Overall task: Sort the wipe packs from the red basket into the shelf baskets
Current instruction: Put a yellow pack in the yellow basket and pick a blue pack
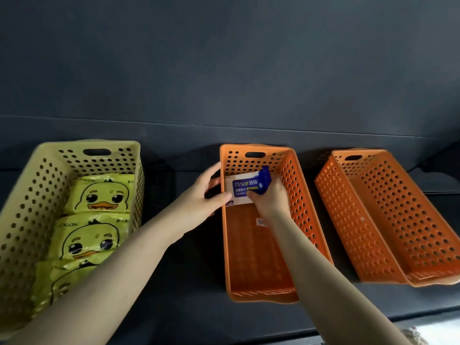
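A white and blue alcohol wipe pack point(242, 189) stands at the far end of the middle orange basket point(258, 292). My right hand point(270, 199) is inside that basket and grips the pack's blue right end. My left hand point(207, 195) holds the basket's left wall, thumb over the rim touching the pack's left side. The yellow basket point(22, 207) on the left holds three yellow duck wipe packs point(99, 195) in a row. The red basket is out of view.
A second orange basket point(388, 220) sits tilted at the right, with nothing in it. All three baskets stand on a dark shelf point(189, 282) against a dark back wall. Its front edge runs along the bottom right.
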Demonstrator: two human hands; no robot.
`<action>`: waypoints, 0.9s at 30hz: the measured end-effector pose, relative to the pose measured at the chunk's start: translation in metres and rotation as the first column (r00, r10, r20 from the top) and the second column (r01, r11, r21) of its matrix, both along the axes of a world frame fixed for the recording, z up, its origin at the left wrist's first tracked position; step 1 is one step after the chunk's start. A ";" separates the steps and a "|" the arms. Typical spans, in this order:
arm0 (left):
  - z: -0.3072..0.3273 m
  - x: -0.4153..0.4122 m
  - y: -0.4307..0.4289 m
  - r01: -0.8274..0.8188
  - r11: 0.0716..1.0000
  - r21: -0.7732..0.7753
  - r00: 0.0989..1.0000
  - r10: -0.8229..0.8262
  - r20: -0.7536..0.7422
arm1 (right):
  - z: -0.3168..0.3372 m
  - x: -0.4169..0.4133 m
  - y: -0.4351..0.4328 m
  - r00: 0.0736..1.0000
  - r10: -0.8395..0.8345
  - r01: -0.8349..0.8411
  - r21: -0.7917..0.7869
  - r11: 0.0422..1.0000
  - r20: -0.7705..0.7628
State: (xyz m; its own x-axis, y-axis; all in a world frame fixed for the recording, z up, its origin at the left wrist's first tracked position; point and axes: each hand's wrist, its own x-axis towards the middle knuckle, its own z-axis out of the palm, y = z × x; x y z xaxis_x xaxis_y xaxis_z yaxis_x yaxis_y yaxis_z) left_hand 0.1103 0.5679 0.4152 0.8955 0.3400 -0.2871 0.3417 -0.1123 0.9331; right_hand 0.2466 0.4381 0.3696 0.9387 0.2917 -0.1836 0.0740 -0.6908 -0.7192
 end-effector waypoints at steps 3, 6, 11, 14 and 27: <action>0.000 0.000 0.001 0.009 1.000 -0.008 1.000 -0.009 -0.004 | 0.002 0.003 0.000 0.974 0.102 -0.070 -0.155 0.985 0.205; 0.000 0.001 0.001 0.010 1.000 -0.019 1.000 -0.009 0.009 | -0.004 -0.002 0.001 0.968 0.207 -0.156 -0.305 0.939 0.142; 0.005 0.000 -0.002 -0.016 1.000 -0.012 1.000 0.016 -0.002 | -0.010 -0.006 0.003 0.986 0.159 -0.148 -0.184 0.972 0.046; 0.008 -0.001 -0.004 -0.011 1.000 -0.009 1.000 0.011 -0.013 | -0.010 -0.006 0.006 0.983 0.178 -0.167 -0.186 0.968 0.045; 0.055 -0.083 -0.042 -0.062 0.890 0.452 0.997 0.035 0.068 | 0.100 -0.103 -0.113 0.904 0.285 -0.295 -0.017 0.955 0.317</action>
State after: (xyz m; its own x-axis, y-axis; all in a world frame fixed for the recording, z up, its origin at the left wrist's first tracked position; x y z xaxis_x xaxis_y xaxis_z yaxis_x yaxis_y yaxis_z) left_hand 0.0274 0.5264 0.4707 0.8847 0.4643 -0.0406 0.3057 -0.5124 0.8025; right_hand 0.1436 0.3254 0.4700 0.8194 0.5609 0.1185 0.4923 -0.5825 -0.6467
